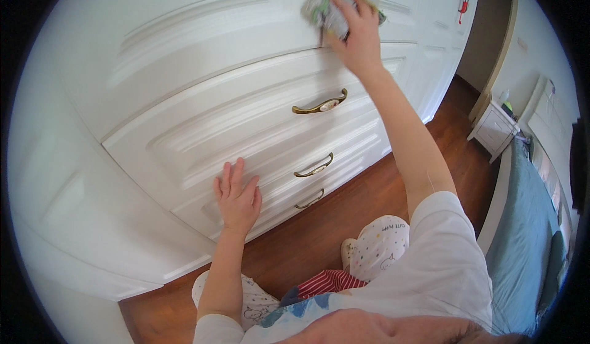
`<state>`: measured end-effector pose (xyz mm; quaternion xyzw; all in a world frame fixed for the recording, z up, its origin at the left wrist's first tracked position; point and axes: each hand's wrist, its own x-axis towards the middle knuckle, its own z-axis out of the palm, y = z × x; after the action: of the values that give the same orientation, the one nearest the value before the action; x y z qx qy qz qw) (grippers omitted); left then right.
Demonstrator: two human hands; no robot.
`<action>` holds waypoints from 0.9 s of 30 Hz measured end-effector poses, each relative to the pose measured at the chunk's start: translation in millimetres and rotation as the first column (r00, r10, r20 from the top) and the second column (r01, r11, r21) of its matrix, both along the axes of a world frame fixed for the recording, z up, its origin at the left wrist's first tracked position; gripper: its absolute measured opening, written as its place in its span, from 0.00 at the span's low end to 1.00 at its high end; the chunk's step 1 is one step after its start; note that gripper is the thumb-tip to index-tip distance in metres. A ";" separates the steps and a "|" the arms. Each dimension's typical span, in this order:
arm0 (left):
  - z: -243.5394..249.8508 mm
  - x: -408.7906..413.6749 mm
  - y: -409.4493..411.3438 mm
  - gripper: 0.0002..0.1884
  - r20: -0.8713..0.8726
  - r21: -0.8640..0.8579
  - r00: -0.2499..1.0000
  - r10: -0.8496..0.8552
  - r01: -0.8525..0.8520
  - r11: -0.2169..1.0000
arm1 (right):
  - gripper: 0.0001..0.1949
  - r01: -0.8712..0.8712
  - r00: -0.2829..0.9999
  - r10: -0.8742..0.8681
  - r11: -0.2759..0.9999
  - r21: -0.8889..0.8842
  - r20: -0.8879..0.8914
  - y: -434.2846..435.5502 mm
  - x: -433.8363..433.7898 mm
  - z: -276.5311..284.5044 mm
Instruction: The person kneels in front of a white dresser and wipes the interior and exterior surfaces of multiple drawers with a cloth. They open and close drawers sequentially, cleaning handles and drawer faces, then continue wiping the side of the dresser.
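Note:
My right hand (362, 37) presses a crumpled grey-and-green cloth (339, 10) against the white wardrobe door (198, 26), over the gap between two doors. Both the cloth and the fingers look slightly blurred. Lower down on the left, my left hand (237, 199) has its fingers spread and holds nothing. It is at the drawer fronts, though whether it touches them I cannot tell. Beneath the doors, the top drawer (258, 109) carries a curved brass handle (320, 104) with a patterned inset. Two more brass handles, a middle one (315, 166) and a bottom one (309, 200), sit below it.
Brown wooden floor (295, 242) runs along the wardrobe base. On the right are a white nightstand (493, 125) with small items on top and a bed with a blue cover (521, 233). A red item (463, 6) hangs from a far door handle.

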<state>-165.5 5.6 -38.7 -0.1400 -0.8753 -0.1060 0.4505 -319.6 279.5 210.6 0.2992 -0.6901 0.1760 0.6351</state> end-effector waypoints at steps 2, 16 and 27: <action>-3.2 -2.7 0.7 0.13 -0.007 0.004 1.000 0.024 -0.024 1.000 | 0.32 -0.009 0.995 0.008 1.000 0.007 0.102 -2.2 8.4 -29.6; -16.7 -19.8 -4.4 0.10 -0.148 -0.059 0.985 0.093 -0.103 0.993 | 0.30 -0.142 0.988 0.125 0.968 -0.206 -0.095 41.5 -8.4 -12.3; -20.7 -19.1 -5.0 0.10 -0.154 -0.059 0.985 0.082 -0.092 0.994 | 0.30 -0.010 1.000 0.017 0.971 -0.238 0.024 45.8 -42.4 -11.6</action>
<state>-184.6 0.6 -59.4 -0.1239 -0.8468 -0.0464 0.5152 -362.1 325.3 199.0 0.2233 -0.6701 0.2656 0.6562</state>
